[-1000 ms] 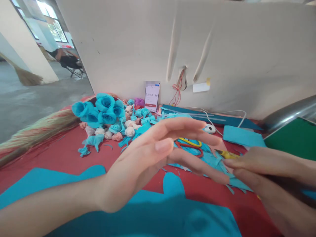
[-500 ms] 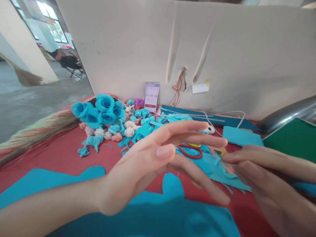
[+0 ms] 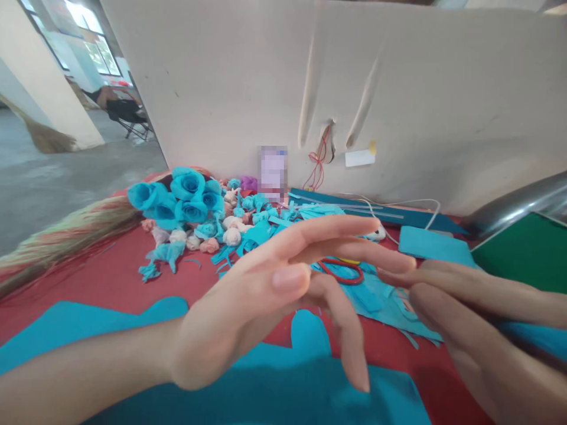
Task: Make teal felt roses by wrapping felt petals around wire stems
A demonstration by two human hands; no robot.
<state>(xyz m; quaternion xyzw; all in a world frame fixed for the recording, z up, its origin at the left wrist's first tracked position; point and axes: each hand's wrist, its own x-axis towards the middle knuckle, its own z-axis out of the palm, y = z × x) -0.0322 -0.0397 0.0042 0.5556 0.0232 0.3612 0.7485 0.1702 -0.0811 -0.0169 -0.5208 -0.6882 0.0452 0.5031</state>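
My left hand (image 3: 266,289) hovers over the blue crepe paper sheet (image 3: 248,389), palm turned to the right. Its fingers are spread and hold nothing. At the right, my right hand (image 3: 482,319) has thumb and forefinger close together. A piece of blue paper (image 3: 531,339) shows in its palm, partly covered by the fingers. The right fingertips lie close to the left hand's long fingers; whether they touch I cannot tell. Behind the hands lie scissors with red handles (image 3: 341,273), among blue paper strips (image 3: 376,301).
Blue paper roses (image 3: 186,198) stand at the back left, beside smaller pink and white flowers (image 3: 233,236). A phone (image 3: 272,174) leans against the white panel (image 3: 221,88). A folded blue paper stack (image 3: 436,243) and a green board (image 3: 522,251) are at right.
My right hand has moved left, closer to my left hand, with the blue paper in it. My left hand's lower fingers have bent downward.
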